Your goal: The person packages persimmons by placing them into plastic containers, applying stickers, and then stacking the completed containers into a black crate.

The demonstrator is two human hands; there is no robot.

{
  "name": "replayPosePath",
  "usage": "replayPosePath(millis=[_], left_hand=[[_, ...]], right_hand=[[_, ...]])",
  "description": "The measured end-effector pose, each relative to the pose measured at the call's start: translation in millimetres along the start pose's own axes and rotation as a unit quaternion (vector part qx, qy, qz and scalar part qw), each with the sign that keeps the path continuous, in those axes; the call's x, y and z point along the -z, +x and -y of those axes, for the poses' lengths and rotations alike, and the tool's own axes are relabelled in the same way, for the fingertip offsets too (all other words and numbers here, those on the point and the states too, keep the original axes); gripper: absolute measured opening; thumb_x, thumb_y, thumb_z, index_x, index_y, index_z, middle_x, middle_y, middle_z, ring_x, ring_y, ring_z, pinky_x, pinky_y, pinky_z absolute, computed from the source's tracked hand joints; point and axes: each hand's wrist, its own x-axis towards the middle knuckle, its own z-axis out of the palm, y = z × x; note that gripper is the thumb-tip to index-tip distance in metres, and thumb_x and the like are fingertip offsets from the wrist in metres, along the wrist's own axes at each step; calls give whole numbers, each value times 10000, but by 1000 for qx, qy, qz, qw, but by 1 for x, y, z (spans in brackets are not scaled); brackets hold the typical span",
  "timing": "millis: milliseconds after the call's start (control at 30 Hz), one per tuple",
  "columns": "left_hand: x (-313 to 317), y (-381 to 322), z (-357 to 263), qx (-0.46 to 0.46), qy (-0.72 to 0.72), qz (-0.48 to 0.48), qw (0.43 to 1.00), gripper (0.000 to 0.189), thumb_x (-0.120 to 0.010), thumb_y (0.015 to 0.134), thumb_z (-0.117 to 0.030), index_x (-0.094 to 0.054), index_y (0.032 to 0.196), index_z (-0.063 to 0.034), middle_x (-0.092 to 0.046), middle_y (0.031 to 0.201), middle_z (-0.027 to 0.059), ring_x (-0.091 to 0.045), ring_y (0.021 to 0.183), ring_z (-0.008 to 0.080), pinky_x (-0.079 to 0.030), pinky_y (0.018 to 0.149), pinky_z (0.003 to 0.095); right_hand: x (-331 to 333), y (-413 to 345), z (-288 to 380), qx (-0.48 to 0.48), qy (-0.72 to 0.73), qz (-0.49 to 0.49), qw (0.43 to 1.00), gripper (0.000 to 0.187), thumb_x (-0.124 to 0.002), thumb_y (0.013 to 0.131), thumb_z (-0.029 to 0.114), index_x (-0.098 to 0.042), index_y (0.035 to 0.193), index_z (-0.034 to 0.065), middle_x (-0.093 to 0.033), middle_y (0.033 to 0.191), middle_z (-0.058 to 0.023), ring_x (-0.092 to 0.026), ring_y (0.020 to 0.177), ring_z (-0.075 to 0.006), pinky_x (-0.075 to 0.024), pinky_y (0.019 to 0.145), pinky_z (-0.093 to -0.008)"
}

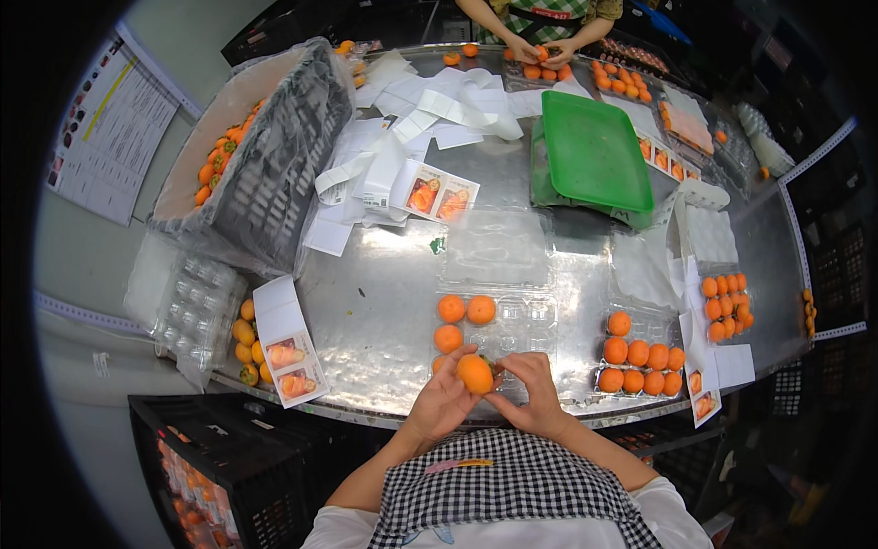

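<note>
An orange persimmon (475, 374) rests in the fingers of my left hand (439, 405), its green calyx turned to the right. With thumb and forefinger, my right hand (538, 398) pinches the fruit at its calyx side. Under and beyond my hands lies an open clear plastic clamshell tray (525, 322) with round hollows. Several persimmons (481, 310) fill its far left and left side, one partly covered by my left hand. The tray's lid (497, 247) is folded back flat, away from me.
A plastic-lined crate (274, 165) of persimmons stands left, beside stacked clear trays (195, 302). Label strips (439, 192) cover the back left. A green tray (597, 151) sits back right; a partly filled clamshell (638, 357) lies right. Across the table, a person's hands (542, 51) hold a persimmon.
</note>
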Motion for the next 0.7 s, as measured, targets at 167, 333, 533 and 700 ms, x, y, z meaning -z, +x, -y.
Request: replayPosePath(millis=[167,333,533,700], left_hand=[[-10,6,-3,45,-28,-99,994,435,-442,1005,-248,-376,1334,29,-477,1303,176,-453,1264,326,-370,1093,443],[-11,9,-1,83,-13,-158,984,417,-426,1015,-261,-402,1299,43,-492,1279,167,-485,1229,309,-406,1065,418],[-21,7,-1,65,152,-183,969,421,-418,1021,-241,-373,1334,38,-481,1300,154,-490,1227,262,-422,1025,380],[-30,8,-8,42,105,-184,976,444,-385,1029,-230,-325,1392,19,-450,1346,153,-477,1229,257,-412,1030,395]], right_hand=[[-4,9,2,-45,-2,-21,999,647,-787,692,112,-475,1254,36,-489,1224,-151,-475,1111,-311,-384,960,-418],[-4,13,2,-116,57,-8,992,610,-761,741,192,-480,1255,20,-491,1245,-167,-456,1141,-359,-380,985,-436],[-1,14,-4,-99,7,42,994,598,-767,728,196,-504,1243,45,-526,1229,-141,-472,1134,-327,-365,984,-421],[4,15,-6,-129,4,39,991,584,-769,729,214,-518,1232,55,-551,1203,-124,-483,1117,-309,-353,979,-412]])
